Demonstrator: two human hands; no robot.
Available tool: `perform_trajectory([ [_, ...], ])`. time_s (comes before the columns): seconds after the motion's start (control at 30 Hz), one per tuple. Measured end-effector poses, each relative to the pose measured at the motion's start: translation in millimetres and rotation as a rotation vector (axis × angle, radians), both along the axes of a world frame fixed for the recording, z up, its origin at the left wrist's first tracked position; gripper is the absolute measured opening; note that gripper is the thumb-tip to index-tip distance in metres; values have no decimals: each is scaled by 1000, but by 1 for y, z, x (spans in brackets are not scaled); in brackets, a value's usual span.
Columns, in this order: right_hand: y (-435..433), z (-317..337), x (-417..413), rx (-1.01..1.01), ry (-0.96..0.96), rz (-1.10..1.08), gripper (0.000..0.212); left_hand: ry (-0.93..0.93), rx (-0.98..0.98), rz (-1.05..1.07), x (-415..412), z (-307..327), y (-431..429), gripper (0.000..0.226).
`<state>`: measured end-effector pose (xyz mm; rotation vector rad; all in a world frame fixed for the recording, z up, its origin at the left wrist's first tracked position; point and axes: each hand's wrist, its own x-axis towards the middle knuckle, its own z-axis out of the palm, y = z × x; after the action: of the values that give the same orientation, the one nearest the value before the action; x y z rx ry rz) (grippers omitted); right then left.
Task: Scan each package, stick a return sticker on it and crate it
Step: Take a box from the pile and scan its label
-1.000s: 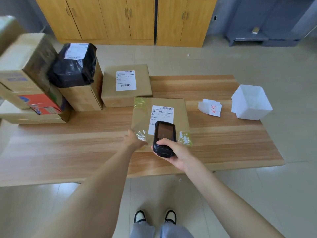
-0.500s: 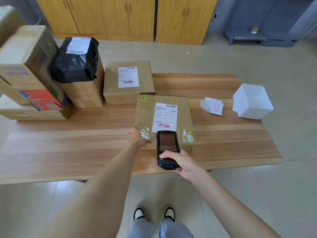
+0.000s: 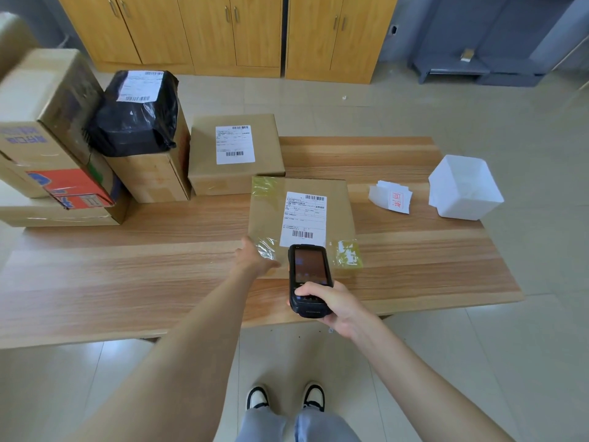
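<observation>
Plainly, a long wooden surface [image 3: 127, 282] carried the package [image 3: 338, 215], lying flat near its front edge. The right hand [image 3: 338, 309] clasped a scanner [image 3: 309, 279] just nearer than the package, aimed at its label [image 3: 304, 218]. The left hand [image 3: 255, 260] met the package's near left corner; whether it gripped could not be told. Right of the package lay stickers [image 3: 390, 197] and a white tub [image 3: 465, 189]; left of it, stacked boxes [image 3: 44, 122] and a black bag [image 3: 137, 122]. Beyond the package stretched tiled floor [image 3: 478, 116] and wooden cupboards [image 3: 207, 30].

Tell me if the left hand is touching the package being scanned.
Touching: the head view shows the left hand on the package's near left corner.
</observation>
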<state>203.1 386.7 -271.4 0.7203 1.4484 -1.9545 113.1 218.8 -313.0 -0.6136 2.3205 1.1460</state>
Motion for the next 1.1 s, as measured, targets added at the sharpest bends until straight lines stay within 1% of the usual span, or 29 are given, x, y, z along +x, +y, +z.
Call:
perform_trajectory([
  [0.13,1,-4,-1,-6,6,-4,47,-9,-14,-8,0,0,0,96],
  [0.23,1,-5,-4,-1,24,-10,69,-12,-21,-12,0,0,-1,96],
  [0.27,2,-4,-6,4,41,-2,68,-14,-20,-14,0,1,-1,96],
  [0.33,8,-1,-11,21,82,6,55,-17,-14,-12,0,1,-1,98],
  [0.37,12,0,-15,26,98,-1,52,-18,-13,-11,0,1,-1,99],
  [0.47,27,8,-29,62,148,-11,59,-20,-20,-9,0,1,0,98],
  [0.57,50,17,-43,151,159,-59,55,-28,-36,-7,-1,1,0,93],
  [0.7,94,17,-57,227,161,-155,60,-42,-102,-27,-3,2,0,91],
  [0.83,139,2,-61,328,155,-223,61,-65,-142,-43,-5,4,2,93],
  [0.97,171,-21,-57,435,84,-205,67,-83,-156,-50,-7,5,2,93],
  [1.1,185,-45,-53,447,33,-189,70,-109,-178,-53,-10,10,5,88],
])
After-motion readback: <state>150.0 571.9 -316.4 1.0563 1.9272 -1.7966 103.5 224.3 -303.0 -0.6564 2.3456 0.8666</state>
